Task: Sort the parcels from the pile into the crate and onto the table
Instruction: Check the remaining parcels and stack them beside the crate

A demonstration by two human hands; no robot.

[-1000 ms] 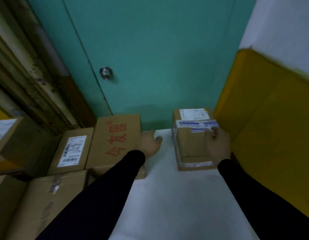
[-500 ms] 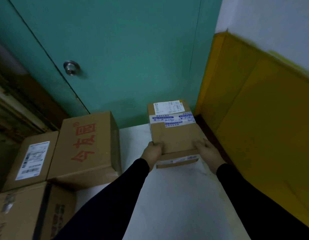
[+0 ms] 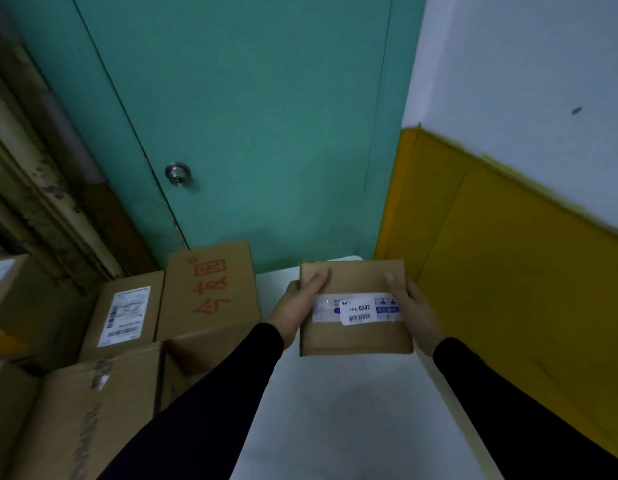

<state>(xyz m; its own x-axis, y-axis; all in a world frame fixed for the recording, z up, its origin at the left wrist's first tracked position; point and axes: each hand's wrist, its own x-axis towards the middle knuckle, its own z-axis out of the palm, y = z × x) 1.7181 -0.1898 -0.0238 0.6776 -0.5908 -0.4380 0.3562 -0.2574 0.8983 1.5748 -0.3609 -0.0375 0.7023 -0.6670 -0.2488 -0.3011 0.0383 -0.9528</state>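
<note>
I hold a small brown cardboard parcel [image 3: 354, 334] above the white table [image 3: 335, 427], its face with a white barcode sticker turned toward me. My left hand [image 3: 299, 306] grips its left side with the thumb across the front. On the right side, my right hand [image 3: 413, 310] grips it with the thumb on the front. To the left of the table lies the pile: a box with red characters [image 3: 209, 289], a box with a white shipping label [image 3: 125, 313] and a larger box [image 3: 89, 407] nearest me.
A teal door [image 3: 248, 116] with a round metal knob [image 3: 177, 173] stands straight ahead. Yellow padding [image 3: 508, 271] lines the wall right of the table. An old rusty frame [image 3: 41, 188] runs along the left. No crate is in view.
Both hands took hold of the parcel on the table, lifted it and tipped it, so its sticker side now faces me.
</note>
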